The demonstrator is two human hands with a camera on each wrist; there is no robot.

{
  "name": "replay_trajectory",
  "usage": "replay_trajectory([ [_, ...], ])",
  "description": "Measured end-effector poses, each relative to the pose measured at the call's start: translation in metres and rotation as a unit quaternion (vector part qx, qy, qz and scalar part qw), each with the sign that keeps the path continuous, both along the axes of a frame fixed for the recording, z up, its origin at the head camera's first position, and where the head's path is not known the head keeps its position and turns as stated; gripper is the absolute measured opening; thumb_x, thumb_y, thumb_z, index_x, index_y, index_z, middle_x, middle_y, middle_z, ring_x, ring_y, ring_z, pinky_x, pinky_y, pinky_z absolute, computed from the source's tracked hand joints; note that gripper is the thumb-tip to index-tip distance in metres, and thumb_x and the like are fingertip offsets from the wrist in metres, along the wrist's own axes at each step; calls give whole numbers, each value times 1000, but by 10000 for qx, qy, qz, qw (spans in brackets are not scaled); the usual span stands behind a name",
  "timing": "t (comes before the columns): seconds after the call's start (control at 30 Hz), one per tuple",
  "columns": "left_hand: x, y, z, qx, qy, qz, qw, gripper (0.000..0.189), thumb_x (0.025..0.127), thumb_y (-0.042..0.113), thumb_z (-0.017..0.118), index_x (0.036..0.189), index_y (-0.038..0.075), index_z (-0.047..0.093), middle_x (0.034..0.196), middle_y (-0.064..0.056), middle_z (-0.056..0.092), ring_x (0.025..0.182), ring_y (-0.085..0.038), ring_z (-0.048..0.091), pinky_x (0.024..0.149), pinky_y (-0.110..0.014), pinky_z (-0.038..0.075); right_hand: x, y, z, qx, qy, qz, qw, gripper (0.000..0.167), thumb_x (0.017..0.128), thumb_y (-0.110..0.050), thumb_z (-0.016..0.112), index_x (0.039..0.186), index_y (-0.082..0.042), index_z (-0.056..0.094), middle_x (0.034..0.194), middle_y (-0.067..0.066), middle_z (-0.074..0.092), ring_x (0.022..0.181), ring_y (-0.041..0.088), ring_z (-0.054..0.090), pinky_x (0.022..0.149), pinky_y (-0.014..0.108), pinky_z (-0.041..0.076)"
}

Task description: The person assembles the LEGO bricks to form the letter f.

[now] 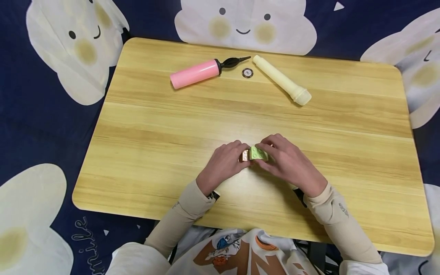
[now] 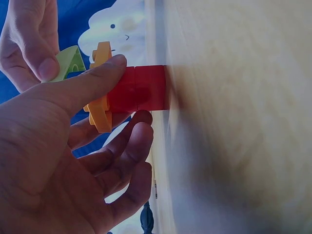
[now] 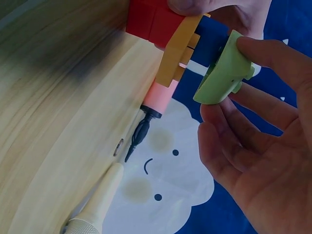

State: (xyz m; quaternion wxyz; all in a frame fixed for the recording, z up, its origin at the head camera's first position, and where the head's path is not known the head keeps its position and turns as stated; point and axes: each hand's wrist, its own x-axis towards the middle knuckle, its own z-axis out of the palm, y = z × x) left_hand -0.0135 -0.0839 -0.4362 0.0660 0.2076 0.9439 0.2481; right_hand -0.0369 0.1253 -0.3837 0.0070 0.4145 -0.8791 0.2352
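A stack of toy building bricks stands on the table in front of the person. At its foot are two red bricks (image 2: 150,87), with an orange wavy-edged piece (image 2: 101,119) above them and a blue brick (image 3: 210,41) on top. My left hand (image 1: 223,162) grips the stack near the red bricks and orange piece, its thumb on one side. My right hand (image 1: 288,158) pinches a light green curved brick (image 3: 222,78) between thumb and fingers. That green brick is tilted, its underside right at the blue brick.
Toward the table's (image 1: 151,126) far edge lie a pink hand pump (image 1: 195,74) with a black nozzle, a small dark-rimmed round chip (image 1: 247,73), and a cream toy microphone (image 1: 280,78). A dark blue cloth with clouds (image 1: 245,23) hangs behind the table.
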Motion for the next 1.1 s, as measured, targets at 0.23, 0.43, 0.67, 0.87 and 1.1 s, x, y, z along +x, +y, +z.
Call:
replay_trajectory([
  [0.23, 0, 0, 1, 19, -49, 10, 10000, 32, 90, 31, 75, 117, 14, 69, 82, 5, 53, 63, -10, 49, 55, -23, 41, 0, -1, 1, 41, 2, 9, 10000, 36, 81, -18, 83, 107, 4, 72, 101, 12, 64, 89, 23, 57, 72, 36, 50],
  [0.43, 0, 0, 0, 3, -69, 9, 10000, 33, 90, 31, 75, 118, 14, 69, 83, 5, 53, 64, -10, 49, 55, -23, 41, 0, -1, 1, 37, 10, 23, 10000, 35, 81, -17, 83, 107, 4, 72, 100, 12, 64, 88, 23, 57, 71, 36, 50],
  [0.67, -1, 0, 0, -10, 18, -26, 10000, 32, 91, 31, 75, 117, 14, 69, 83, 4, 54, 64, -10, 49, 55, -23, 41, 0, -1, 1, 45, 29, 35, 10000, 35, 82, -17, 83, 108, 5, 72, 100, 12, 64, 88, 23, 56, 71, 36, 50],
  [0.87, -1, 0, 0, -39, 58, -36, 10000, 33, 90, 31, 75, 118, 13, 69, 84, 4, 56, 64, -10, 49, 56, -23, 42, 1, -2, 0, 67, 103, 34, 9999, 35, 82, -17, 83, 108, 4, 72, 99, 11, 63, 87, 23, 55, 70, 35, 49],
  [1.1, 0, -1, 1, -39, 165, -14, 9999, 33, 89, 32, 76, 115, 13, 70, 83, 3, 56, 64, -10, 49, 55, -23, 42, 2, -5, -1, 33, 191, 72, 9998, 33, 82, -14, 82, 108, 4, 72, 101, 11, 61, 90, 23, 54, 69, 35, 49],
])
